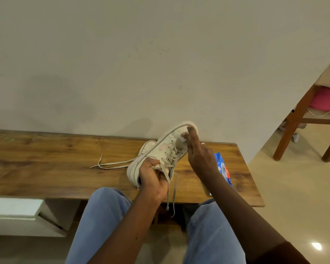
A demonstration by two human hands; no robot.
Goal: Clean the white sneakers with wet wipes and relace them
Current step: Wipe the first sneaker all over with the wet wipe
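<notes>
Your left hand (152, 178) is clenched round the heel collar of the sneaker (161, 149), which tilts toe-up over the bench (46, 168). The bench's front edge runs just below that grip, and the wall stands close beyond the toe. Your right hand (200, 159) presses a wipe (183, 137) onto the toe with outstretched fingers. Bare wood stretches left of your left hand, crossed by a loose lace (112, 165). The wipes pack (226, 172) lies just right of your right wrist.

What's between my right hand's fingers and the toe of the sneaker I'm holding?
A small white wipe, pressed by the right hand against the toe of the sneaker; the head view shows it.
</notes>
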